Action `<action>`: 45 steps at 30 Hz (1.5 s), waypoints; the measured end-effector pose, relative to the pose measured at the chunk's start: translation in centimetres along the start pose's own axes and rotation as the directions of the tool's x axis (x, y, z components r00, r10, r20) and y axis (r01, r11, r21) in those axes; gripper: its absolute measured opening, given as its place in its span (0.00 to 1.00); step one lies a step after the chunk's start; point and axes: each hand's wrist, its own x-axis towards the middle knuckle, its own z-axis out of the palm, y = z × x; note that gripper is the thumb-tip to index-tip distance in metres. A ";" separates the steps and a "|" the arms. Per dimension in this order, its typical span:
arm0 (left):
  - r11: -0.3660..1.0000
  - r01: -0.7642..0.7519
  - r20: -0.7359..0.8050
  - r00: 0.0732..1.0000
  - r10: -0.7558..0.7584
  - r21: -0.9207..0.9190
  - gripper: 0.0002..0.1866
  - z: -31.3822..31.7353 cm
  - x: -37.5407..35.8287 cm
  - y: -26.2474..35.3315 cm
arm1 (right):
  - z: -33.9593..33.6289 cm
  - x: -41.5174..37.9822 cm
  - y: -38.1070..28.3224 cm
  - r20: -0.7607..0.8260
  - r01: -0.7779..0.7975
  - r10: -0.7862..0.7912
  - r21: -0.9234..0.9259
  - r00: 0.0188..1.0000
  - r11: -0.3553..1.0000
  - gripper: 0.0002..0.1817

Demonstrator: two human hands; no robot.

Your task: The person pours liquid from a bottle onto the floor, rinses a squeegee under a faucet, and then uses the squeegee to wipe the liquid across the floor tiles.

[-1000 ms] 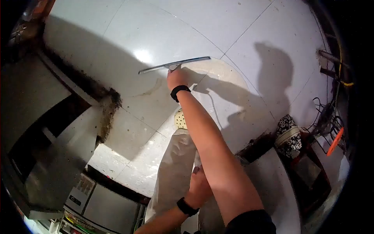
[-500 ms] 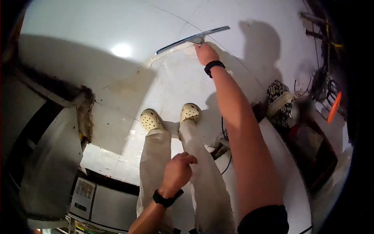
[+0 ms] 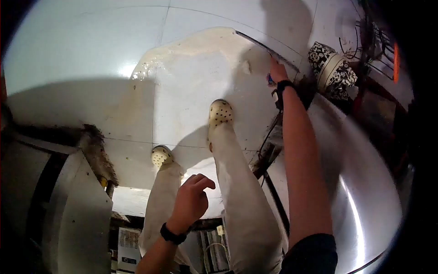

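Observation:
My right hand (image 3: 277,72) reaches far forward, closed around the handle of a floor squeegee. The long dark blade of the squeegee (image 3: 264,46) lies against the tiled floor (image 3: 191,84), slanting down to the right. A bit of blue shows just under that hand; most of the handle is hidden by it. A brownish wet film (image 3: 182,43) curves over the tiles from the blade's left end. My left hand (image 3: 192,196) hangs in front of my legs, fingers loosely curled, with nothing visible in it.
Cream clogs (image 3: 221,112) are on my feet. On the left stands a metal cabinet (image 3: 84,210); a shiny metal surface (image 3: 351,182) curves along the right. A black-and-white patterned bundle (image 3: 331,71) lies beyond it, near an orange object (image 3: 396,64) and cables.
The squeegee has swung right with my right hand, its blade now tilting the other way. One foot has stepped forward. A curved wet trail shows where the blade was.

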 end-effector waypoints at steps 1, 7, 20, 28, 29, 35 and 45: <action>1.000 -0.013 -0.001 1.000 0.013 0.013 0.17 -0.3 -0.4 -0.3 | 1.2 2.1 2.9 -0.048 0.049 -0.046 0.045 0.998 0.998 0.22; 0.993 -0.079 0.096 0.993 0.070 0.090 0.16 -0.9 -3.2 -2.0 | 7.9 -0.5 3.2 -0.015 0.053 -0.053 0.547 0.998 0.836 0.24; 0.991 -0.110 0.075 0.992 0.104 0.074 0.11 -2.3 -8.2 -6.3 | 24.1 -11.6 -15.8 -0.012 0.204 -0.207 0.217 0.978 0.954 0.22; 0.982 -0.179 -0.096 0.978 0.184 0.058 0.10 -0.3 -11.5 -8.5 | 42.4 -16.4 -16.0 0.141 0.593 -0.607 -0.470 0.782 0.654 0.20; 0.982 -0.178 -0.111 0.977 0.184 0.063 0.10 -0.1 -11.4 -7.8 | 44.5 -17.5 -15.0 0.216 0.615 -0.683 -0.669 0.698 0.417 0.18; 0.979 -0.176 -0.257 0.955 0.145 -0.103 0.09 1.7 -12.6 -6.6 | 46.6 -17.7 -10.2 0.337 0.627 -0.674 -0.741 0.657 0.240 0.19; 0.982 -0.053 0.154 0.988 0.026 0.178 0.12 4.0 -12.5 -7.3 | 22.4 -8.5 -8.9 0.133 0.480 -0.679 -0.803 0.722 0.353 0.32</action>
